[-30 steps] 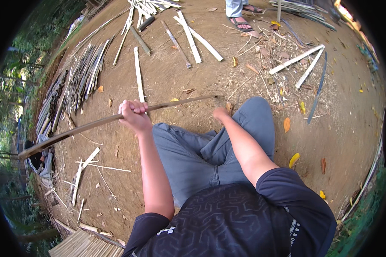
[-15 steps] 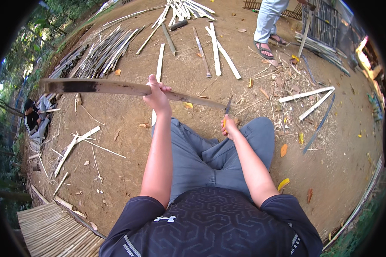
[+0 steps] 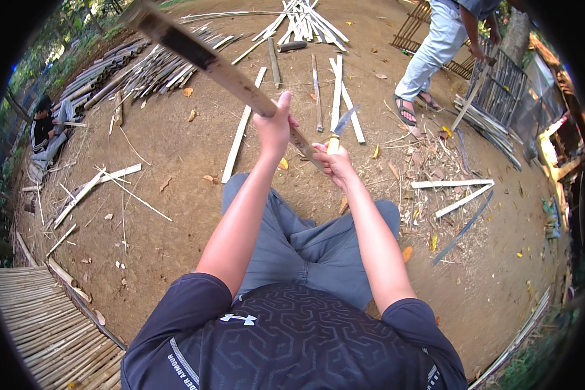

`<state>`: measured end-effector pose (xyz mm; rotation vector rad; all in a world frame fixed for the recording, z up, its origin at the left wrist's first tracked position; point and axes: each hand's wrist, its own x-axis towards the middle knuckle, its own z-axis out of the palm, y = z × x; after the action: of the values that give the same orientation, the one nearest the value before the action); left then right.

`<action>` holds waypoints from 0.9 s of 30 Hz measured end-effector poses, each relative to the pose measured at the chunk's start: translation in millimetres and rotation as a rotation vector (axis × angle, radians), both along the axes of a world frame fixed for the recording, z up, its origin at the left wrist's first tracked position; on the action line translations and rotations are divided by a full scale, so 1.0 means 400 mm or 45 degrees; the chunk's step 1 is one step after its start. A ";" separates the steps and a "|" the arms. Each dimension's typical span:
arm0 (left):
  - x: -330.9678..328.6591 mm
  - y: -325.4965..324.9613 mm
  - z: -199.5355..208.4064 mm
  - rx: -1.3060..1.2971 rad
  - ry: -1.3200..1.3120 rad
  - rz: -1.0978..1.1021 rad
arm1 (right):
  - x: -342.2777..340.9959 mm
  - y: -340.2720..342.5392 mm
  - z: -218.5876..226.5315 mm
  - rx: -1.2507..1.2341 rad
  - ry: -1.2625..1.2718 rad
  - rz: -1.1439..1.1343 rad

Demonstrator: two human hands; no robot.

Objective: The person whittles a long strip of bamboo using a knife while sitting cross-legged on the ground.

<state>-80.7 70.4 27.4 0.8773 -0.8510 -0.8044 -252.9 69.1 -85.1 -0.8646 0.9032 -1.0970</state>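
My left hand (image 3: 274, 133) is closed round a long split bamboo piece (image 3: 234, 81), brown with a dark inner patch. It slants from the upper left down to my right hand, above my crossed legs. My right hand (image 3: 336, 164) grips a knife (image 3: 346, 121) by its yellow handle, with the blade pointing up and to the right. The fingers of that hand are also at the bamboo's near end, which they partly cover. Whether they pinch it or only touch it, I cannot tell.
Pale bamboo strips (image 3: 245, 127) lie ahead on the dirt, with a heap of strips (image 3: 305, 26) beyond. One person (image 3: 429, 52) stands at the upper right holding a stick; another person (image 3: 49, 133) sits far left. A slatted bamboo platform (image 3: 45, 325) is at lower left; shavings (image 3: 426, 159) lie to the right.
The bamboo piece has swung from nearly level to a steep slant, its far end rising. My right hand has moved up and left to the bamboo's near end, bringing the knife along.
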 end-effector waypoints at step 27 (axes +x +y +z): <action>0.020 0.243 -0.508 0.594 -0.289 -0.816 | 0.062 -0.178 0.451 -0.323 0.265 -0.067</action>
<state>-72.6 167.5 -175.9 1.1339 -1.1942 -1.5250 -228.2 -2.2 95.5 -1.1867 0.9758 -1.1996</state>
